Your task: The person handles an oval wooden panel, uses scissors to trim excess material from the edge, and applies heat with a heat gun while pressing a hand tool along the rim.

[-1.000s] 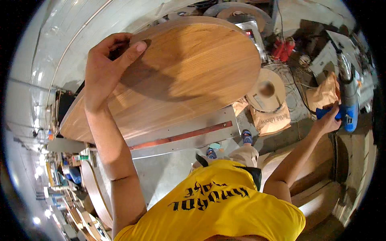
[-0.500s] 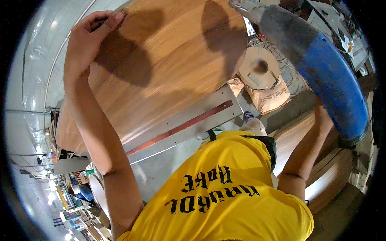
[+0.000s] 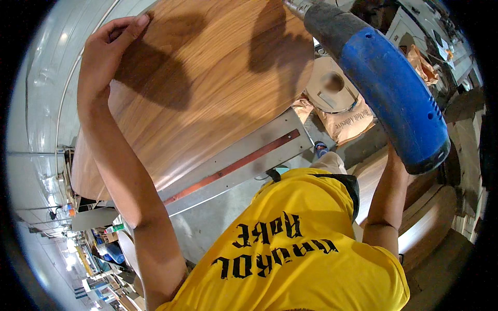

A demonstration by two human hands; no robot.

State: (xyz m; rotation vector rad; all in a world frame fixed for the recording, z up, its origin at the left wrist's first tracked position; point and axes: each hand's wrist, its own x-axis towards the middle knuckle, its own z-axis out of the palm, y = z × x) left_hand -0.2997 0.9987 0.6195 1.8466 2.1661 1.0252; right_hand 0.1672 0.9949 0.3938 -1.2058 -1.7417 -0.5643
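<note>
A large rounded wood-grain panel (image 3: 218, 67) fills the upper middle. My left hand (image 3: 111, 44) is at its far left edge, fingers curled and thumb pressed against them; anything pinched between them is hidden. My right hand (image 3: 396, 155) is behind a blue and black heat gun (image 3: 394, 88), with only the wrist end showing. The gun's metal nozzle (image 3: 298, 6) points up and left, over the panel's far right rim. Dark shadows of arm and gun fall across the wood.
Under the panel's near side runs a grey metal plate (image 3: 249, 150) with a reddish strip. Right of it, a cardboard reel (image 3: 329, 85) rests on a brown paper sack (image 3: 347, 124). Curved wooden pieces (image 3: 425, 228) are stacked at right. Cluttered shelves (image 3: 109, 249) stand at lower left.
The heat gun has shifted left and turned slightly, showing more of its blue side. My left hand has moved a little left along with the view.
</note>
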